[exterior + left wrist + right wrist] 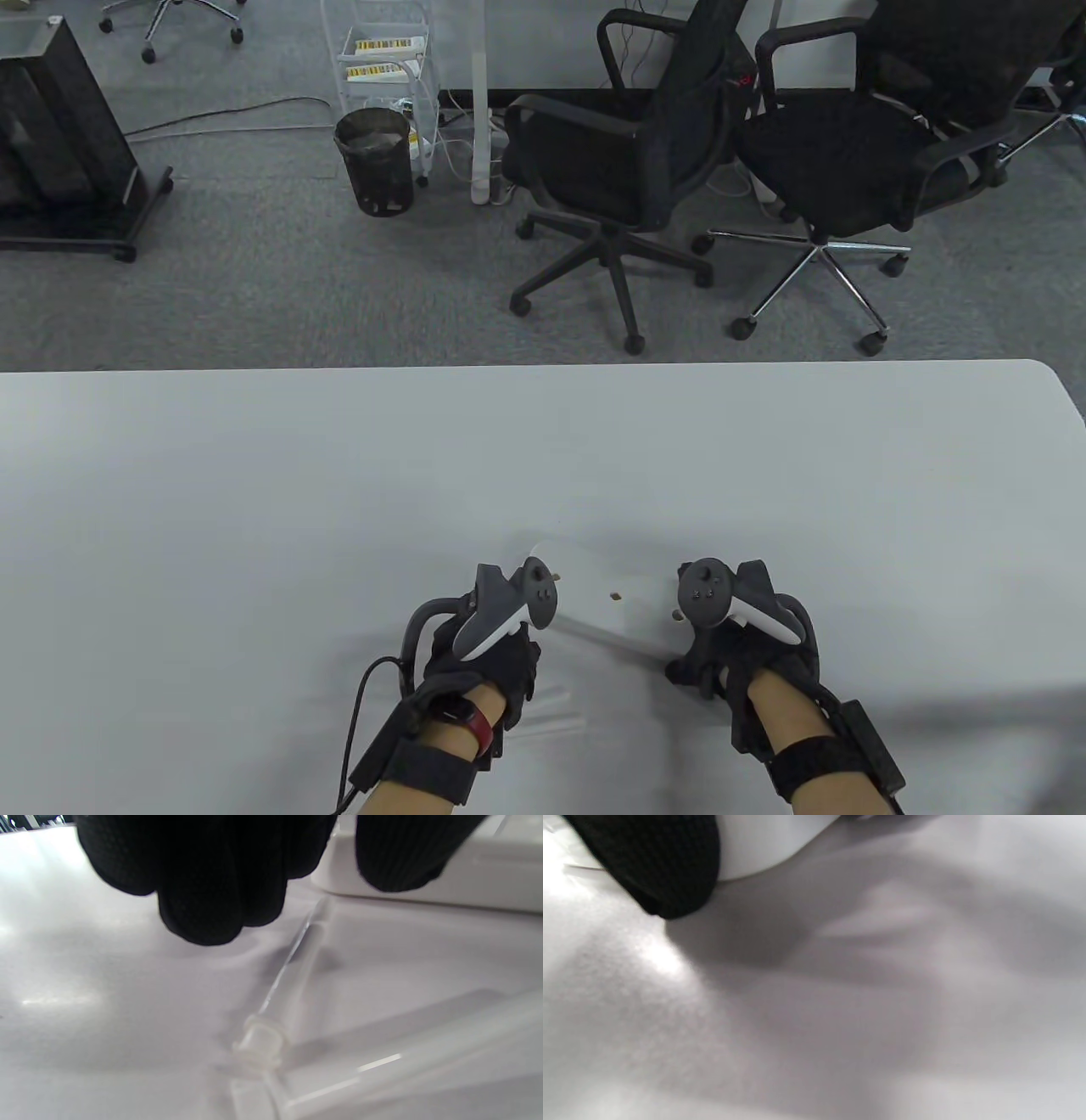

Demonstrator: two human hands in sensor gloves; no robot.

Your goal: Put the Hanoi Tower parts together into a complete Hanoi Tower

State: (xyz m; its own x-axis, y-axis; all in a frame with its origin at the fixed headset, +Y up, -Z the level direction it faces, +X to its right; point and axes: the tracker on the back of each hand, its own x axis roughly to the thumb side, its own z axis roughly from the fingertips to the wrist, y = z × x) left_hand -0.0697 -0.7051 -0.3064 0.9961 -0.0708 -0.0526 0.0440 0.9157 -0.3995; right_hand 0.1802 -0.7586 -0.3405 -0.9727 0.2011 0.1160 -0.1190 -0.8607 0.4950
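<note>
White tabletop (254, 509), matte, office floor beyond; all positions below are given relative to the white base board (611, 594) of the tower.

Item, nearest: clear rods (556, 713), pale and almost colourless, lying flat on the table on the near side of the base board, under and just beside the left wrist. The left wrist view shows one thin rod (292, 963) with a collared end, running up toward the board's edge, and a thicker one (403, 1065) crossing beside it. Probably the pegs, laid within reach for fitting.

Item: left hand (484, 654), black glove, at the board's left end. Fingers (212, 878) hang curled together just above the table, close to the board's near edge; thumb set apart. They hold nothing that shows; whether any tip touches the board cannot be told.

Item: right hand (730, 645), black glove, at the board's right end. One fingertip (666, 870) lies against the board's rounded edge; how far the hand is closed cannot be told. Likely steadying the board.

Item: base board, flat on the table between the two hands, a small square socket (614, 597) showing on its top face. No peg stands in it, no discs visible; assembly judged barely begun.

Item, farthest: two black office chairs (628, 170), a wire bin (373, 161) and a white trolley (382, 59), on grey carpet well beyond the board.
</note>
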